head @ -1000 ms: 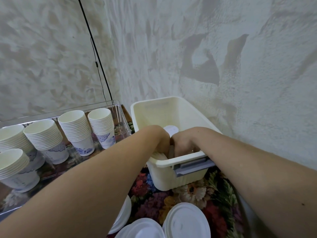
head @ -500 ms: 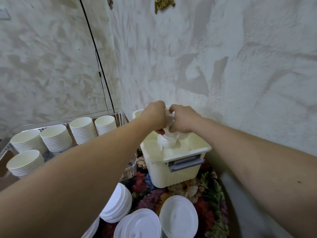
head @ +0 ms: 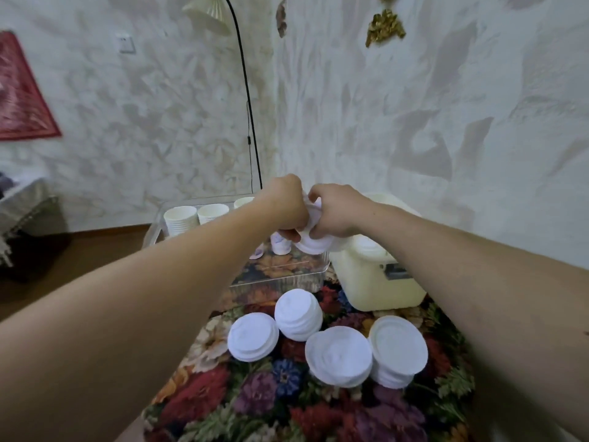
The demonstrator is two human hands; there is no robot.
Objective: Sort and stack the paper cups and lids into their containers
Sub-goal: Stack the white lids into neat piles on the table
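Gripping lid stack (head: 310,242), left hand (head: 282,204), right hand (head: 334,212) now raised clear of cream bin (head: 376,282).

Walls: pale mottled plaster (head: 366,106) is meeting in a corner.
Lamp: a pleated shade (head: 208,12) is hanging over a black stem (head: 247,100).
Left wall: a red hanging (head: 22,97) and a switch (head: 125,43) are showing.
Floor: dark brown wood (head: 95,247) is lying below.

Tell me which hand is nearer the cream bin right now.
Right. The right hand grips the lid stack beside the cream bin; the left hand grips it from the far side, over the clear tray.
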